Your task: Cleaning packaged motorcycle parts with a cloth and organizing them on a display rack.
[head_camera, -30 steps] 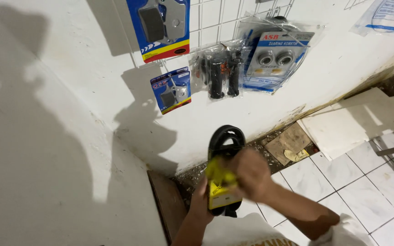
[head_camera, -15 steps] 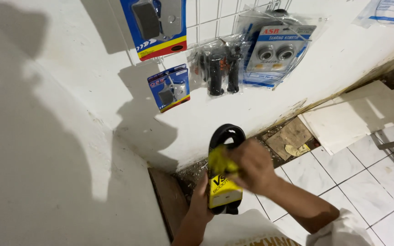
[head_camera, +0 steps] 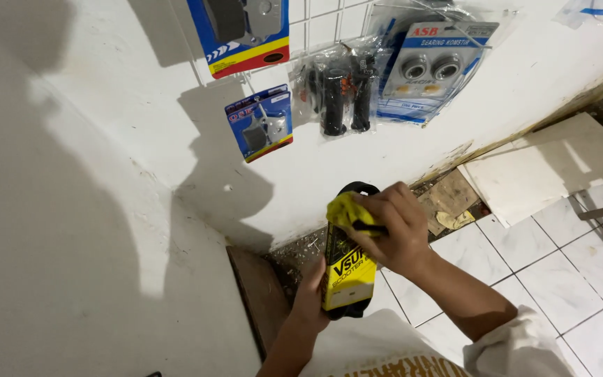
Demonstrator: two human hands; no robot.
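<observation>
Black belt [head_camera: 359,190] in yellow sleeve, gripped below by left hand [head_camera: 313,297], right hand [head_camera: 392,227] pressing yellow cloth [head_camera: 345,209] on top

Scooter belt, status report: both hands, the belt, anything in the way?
Left hand grips the black scooter belt in its yellow sleeve from below. Right hand presses a yellow cloth on its top. Nothing in the way.
</observation>
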